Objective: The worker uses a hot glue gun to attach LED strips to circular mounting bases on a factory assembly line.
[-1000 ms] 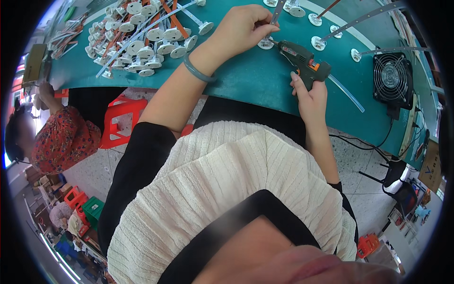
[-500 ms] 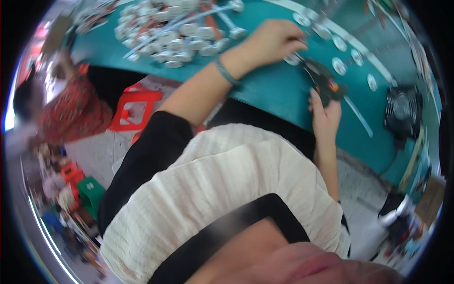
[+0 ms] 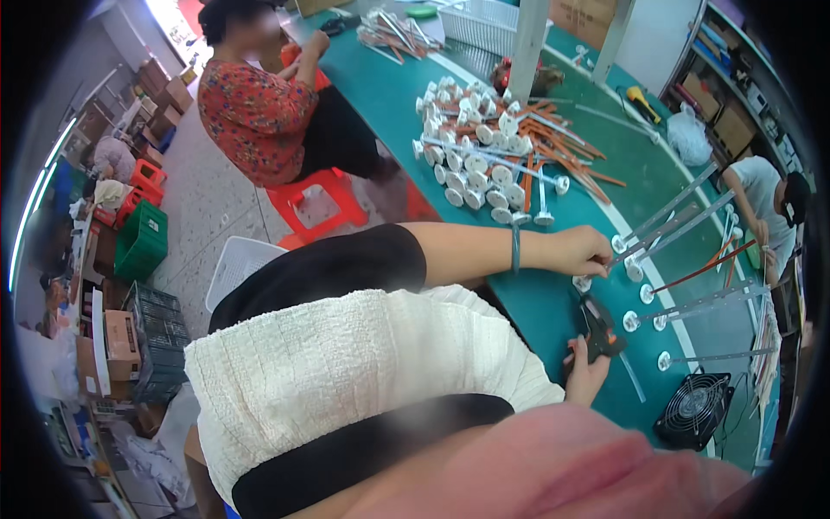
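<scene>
In the head view, my right hand is wrapped around the handle of a dark glue gun with an orange trigger. A pale glue stick sticks out behind it. The gun's nozzle points at a small white round base on the table. Just above that base, my left hand has its fingers pinched on what looks like a thin clear plastic strip; the fingers partly hide the grip. To the right, several similar clear strips stand up from white round bases.
A pile of white-based sticks and orange strips covers the table's far middle. A black fan stands at the right. One co-worker sits on a red stool at left; another person works across the table.
The view has swung, so more of the room and the far table shows. My left hand keeps its pinch over the white base, and my right hand still holds the glue gun.
</scene>
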### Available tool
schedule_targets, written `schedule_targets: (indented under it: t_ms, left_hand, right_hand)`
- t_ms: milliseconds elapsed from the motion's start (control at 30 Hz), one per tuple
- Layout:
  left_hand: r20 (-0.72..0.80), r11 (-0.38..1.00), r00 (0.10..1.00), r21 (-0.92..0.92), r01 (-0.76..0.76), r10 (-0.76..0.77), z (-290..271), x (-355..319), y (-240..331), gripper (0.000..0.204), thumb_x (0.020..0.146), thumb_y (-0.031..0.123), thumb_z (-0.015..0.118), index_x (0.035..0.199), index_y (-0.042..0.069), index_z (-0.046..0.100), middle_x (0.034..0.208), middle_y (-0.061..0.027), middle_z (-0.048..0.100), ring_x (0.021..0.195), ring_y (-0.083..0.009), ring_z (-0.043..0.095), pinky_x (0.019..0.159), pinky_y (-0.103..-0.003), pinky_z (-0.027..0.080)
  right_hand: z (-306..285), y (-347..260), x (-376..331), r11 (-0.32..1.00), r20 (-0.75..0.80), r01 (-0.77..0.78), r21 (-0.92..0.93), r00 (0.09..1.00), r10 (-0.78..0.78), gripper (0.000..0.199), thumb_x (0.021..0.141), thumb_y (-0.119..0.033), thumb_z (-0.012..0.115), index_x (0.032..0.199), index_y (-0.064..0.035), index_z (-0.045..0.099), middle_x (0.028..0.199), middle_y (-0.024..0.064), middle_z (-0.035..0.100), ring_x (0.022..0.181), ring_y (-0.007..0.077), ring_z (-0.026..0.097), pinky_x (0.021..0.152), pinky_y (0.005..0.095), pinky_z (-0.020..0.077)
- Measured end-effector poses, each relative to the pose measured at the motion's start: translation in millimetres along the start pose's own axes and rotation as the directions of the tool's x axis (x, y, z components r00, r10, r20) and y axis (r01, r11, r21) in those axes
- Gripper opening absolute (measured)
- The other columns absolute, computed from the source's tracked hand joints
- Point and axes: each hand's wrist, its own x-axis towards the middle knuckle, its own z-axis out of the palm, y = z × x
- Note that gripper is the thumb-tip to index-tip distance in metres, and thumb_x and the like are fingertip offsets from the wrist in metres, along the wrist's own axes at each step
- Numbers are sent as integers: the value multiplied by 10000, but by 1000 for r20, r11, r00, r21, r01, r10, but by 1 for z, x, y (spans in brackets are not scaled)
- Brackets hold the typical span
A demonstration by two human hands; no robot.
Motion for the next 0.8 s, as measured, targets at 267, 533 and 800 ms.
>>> schedule_targets:
  t_ms: [267, 533, 800]
  left_hand:
    - [-40, 989, 988, -39, 144, -146, -1, -3, 2, 412, 767, 221, 822, 1097, 15, 686, 828, -95, 679, 696, -206, 653, 655, -335, 532]
    - [-205, 990, 971, 41, 135, -124, -36, -14, 23, 664, 734, 248, 852, 1302, 83, 551, 1023, -73, 593, 721, -133, 606, 659, -288, 521]
    - [-312, 977, 941, -198, 74, -135, -39, -12, 69, 401, 832, 201, 769, 1204, 119, 641, 1281, -78, 562, 1123, -188, 567, 926, -387, 487]
  right_hand:
    - [-82, -12, -39, 930, -338, -98, 355, 914, 226, 427, 982, -396, 594, 947, 30, 618, 833, 101, 622, 612, 148, 553, 512, 279, 449]
    - [-132, -5, -93, 780, -477, -120, -614, 844, -246, 532, 923, -463, 648, 1138, 22, 683, 1105, 199, 698, 1011, 352, 665, 859, 396, 500]
    - [-230, -116, -145, 853, -598, 220, -474, 631, -494, 235, 974, -239, 578, 1016, -14, 630, 1023, 165, 661, 938, 230, 606, 874, 363, 480]
